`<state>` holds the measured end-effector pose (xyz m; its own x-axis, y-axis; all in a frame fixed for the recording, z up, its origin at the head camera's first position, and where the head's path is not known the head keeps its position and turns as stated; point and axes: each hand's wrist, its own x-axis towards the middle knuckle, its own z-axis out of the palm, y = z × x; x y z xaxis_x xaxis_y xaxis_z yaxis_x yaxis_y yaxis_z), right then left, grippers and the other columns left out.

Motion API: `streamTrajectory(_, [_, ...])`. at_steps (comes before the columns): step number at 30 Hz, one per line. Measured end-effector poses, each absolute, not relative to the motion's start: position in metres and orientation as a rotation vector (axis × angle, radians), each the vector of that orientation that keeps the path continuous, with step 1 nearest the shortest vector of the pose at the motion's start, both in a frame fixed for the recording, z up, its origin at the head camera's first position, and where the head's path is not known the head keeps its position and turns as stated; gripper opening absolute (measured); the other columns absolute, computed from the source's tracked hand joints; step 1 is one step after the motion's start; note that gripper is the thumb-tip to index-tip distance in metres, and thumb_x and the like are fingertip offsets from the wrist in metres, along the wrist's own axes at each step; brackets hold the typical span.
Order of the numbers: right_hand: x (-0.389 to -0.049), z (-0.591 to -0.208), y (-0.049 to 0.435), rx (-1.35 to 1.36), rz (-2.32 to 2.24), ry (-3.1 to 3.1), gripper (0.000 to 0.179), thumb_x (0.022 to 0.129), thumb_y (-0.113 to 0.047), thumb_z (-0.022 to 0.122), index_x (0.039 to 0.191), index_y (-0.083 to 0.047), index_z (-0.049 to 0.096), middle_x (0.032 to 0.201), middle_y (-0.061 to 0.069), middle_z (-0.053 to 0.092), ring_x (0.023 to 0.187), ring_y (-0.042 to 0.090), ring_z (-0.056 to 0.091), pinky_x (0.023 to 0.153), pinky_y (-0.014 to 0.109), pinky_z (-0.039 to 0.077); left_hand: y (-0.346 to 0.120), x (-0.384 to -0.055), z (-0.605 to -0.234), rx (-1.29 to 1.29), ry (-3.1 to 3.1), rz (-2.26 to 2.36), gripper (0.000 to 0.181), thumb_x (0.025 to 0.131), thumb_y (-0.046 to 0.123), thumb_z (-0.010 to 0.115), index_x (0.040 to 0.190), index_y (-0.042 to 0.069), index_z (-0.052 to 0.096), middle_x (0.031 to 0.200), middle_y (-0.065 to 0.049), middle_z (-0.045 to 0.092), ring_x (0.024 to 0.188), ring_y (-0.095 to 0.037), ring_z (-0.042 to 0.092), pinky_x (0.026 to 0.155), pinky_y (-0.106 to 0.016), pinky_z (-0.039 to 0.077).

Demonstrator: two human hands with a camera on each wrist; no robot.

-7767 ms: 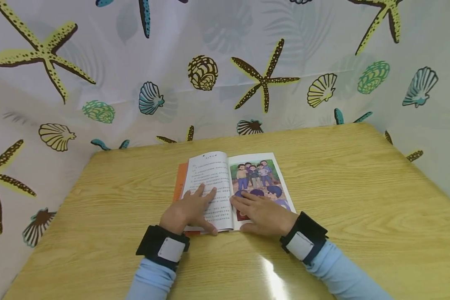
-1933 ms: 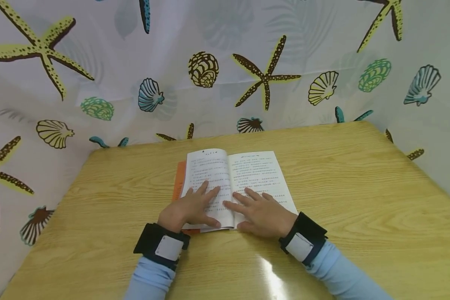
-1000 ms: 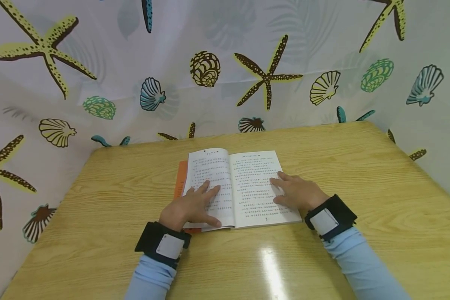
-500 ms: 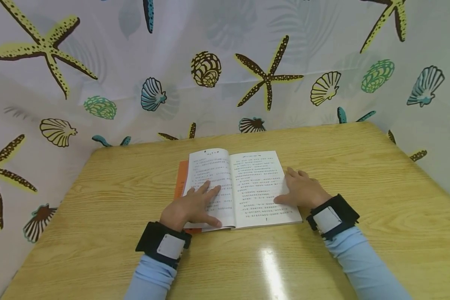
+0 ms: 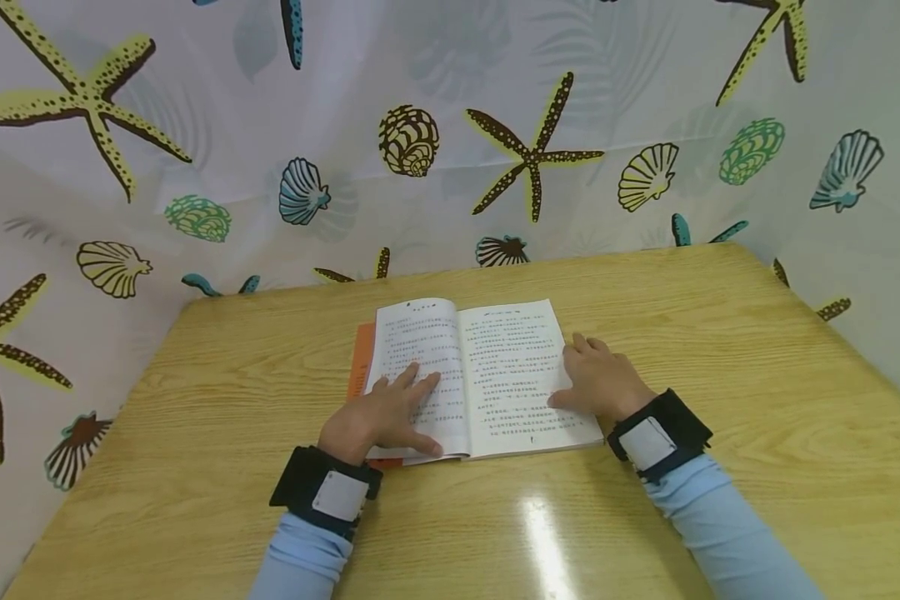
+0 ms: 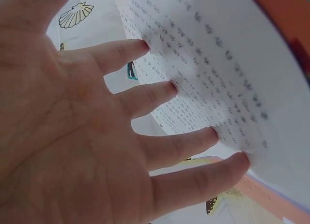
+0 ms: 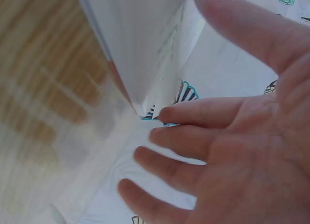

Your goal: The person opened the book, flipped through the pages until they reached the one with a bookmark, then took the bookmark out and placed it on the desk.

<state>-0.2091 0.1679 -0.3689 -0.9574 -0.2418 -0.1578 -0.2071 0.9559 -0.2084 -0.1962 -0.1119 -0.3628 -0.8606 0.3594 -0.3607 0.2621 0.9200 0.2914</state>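
An open book point(image 5: 506, 350) lies on the wooden table, with printed text on both visible pages and an orange cover edge point(image 5: 360, 360) showing at its left. My left hand point(image 5: 378, 421) rests on the left page, fingers spread; in the left wrist view its fingertips point(image 6: 213, 136) touch the paper. At the right page's outer edge is my right hand point(image 5: 603, 382), its thumb over the page and its other fingers at or past the edge. The right wrist view shows those fingers point(image 7: 169, 168) extended beside the page edge point(image 7: 133, 54), with no page between them and the thumb.
The wooden table point(image 5: 262, 358) extends around the book. A white curtain point(image 5: 232, 108) printed with starfish and shells hangs behind and along the sides. Both wrists wear black straps point(image 5: 663, 433) over light blue sleeves.
The right page showed a coloured picture 7.8 seconds ago and now shows text. My right hand has moved from near the spine to the right edge. The left hand has stayed nearly still.
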Motion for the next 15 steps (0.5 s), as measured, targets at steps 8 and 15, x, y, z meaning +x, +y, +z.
streamTrajectory(8, [-0.2083,-0.3684,0.1702,-0.545,-0.645,3.113,0.037,0.085,0.012,0.071,0.121,0.015,0.060,0.089,0.023,0.067,0.070,0.025,0.060,0.059,0.034,0.051,-0.1115,-0.1972,-0.3639,0.437,2.660,0.341,0.099,0.079,0.037,0.088,0.160,0.016,0.035,0.167,-0.017,0.020,0.145,-0.055,0.022,0.109,-0.070,0.029])
streamTrajectory(15, [-0.2091,-0.3667,0.1722,-0.630,-0.761,3.082,0.024,0.086,0.016,0.066,0.109,0.013,0.066,0.076,0.013,0.063,0.064,0.021,0.054,0.054,0.029,0.044,-0.1120,-0.1967,-0.3632,0.432,2.660,0.349,0.099,0.078,0.037,0.088,0.159,0.016,0.036,0.167,-0.017,0.021,0.145,-0.056,0.022,0.108,-0.071,0.029])
